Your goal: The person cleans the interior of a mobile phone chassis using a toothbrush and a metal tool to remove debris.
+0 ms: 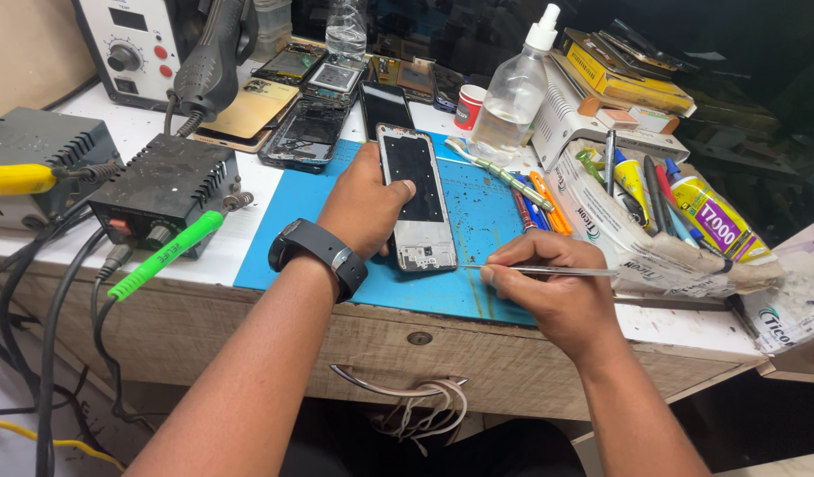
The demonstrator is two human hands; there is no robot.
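Note:
An opened phone frame (416, 199) with a dark inner panel lies face up on a blue work mat (478, 221). My left hand (363, 205), with a black band on the wrist, rests on the frame's left side, thumb pressed on its edge. My right hand (548, 287) pinches thin metal tweezers (531, 269) whose tip points left toward the frame's lower right corner, just beside it.
A clear spray bottle (513, 88), screwdrivers (535, 203) and glue tubes in a white box (654, 238) sit to the right. Several dismantled phones (310, 124) lie behind. A black power unit (164, 190), a green-handled iron (164, 256) and a hot-air station (137, 49) stand left. A drawer handle (398, 389) is below.

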